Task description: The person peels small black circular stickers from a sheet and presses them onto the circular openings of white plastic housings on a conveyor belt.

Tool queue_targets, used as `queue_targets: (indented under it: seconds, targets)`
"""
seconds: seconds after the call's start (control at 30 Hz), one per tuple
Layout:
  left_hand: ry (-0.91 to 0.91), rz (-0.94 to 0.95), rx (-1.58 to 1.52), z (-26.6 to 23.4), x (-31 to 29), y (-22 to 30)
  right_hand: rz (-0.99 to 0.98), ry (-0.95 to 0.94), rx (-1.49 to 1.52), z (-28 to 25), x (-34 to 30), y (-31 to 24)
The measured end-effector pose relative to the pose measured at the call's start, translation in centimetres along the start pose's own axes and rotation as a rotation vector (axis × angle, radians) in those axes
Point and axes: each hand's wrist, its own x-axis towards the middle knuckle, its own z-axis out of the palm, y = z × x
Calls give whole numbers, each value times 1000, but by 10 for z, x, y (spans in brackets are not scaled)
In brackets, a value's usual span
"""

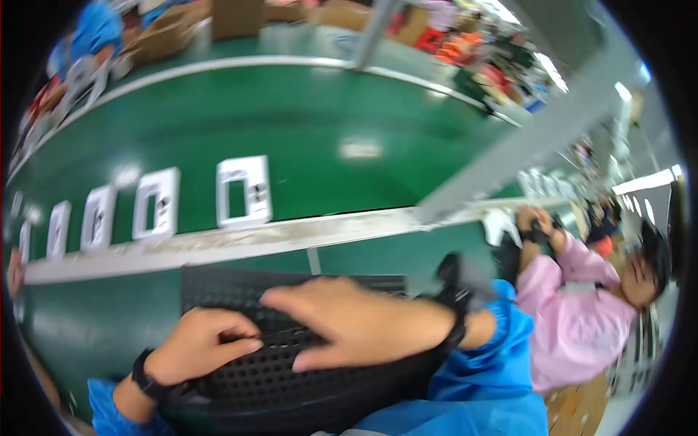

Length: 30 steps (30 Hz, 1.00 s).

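Observation:
In front of me lies a black perforated mat (291,381), dotted with rows of small round holes. My left hand (207,345) rests over its left part, fingers curled and thumb closed toward the index finger. Whatever sits between those fingertips is too small or hidden to make out. My right hand (356,320) reaches across the mat from the right, slightly blurred, with thumb and fingers apart and nothing visible in them. Both wrists wear black bands, below blue sleeves.
Beyond a pale rail (305,231) runs a green conveyor belt (320,138) carrying several white rectangular frames (258,192). A grey post (509,152) slants up on the right. A person in pink (574,312) works at my right; cardboard boxes (236,18) stand across the belt.

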Motion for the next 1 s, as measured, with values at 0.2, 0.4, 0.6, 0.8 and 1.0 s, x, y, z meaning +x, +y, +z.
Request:
queue_targets:
  seconds: [0.2, 0.4, 0.6, 0.8, 1.0]
  targets:
    - [178, 64, 158, 31, 0, 34, 65, 43, -59, 40, -25, 13]
    - [102, -38, -42, 44, 19, 9, -11, 70, 294, 49, -25, 57]
    - [51, -93, -143, 37, 14, 5, -109, 192, 301, 65, -21, 60]
    - [47, -69, -164, 44, 13, 6, 45, 141, 356, 60, -24, 56]
    - [17, -71, -192, 48, 30, 2, 6, 260, 284, 64, -31, 68]
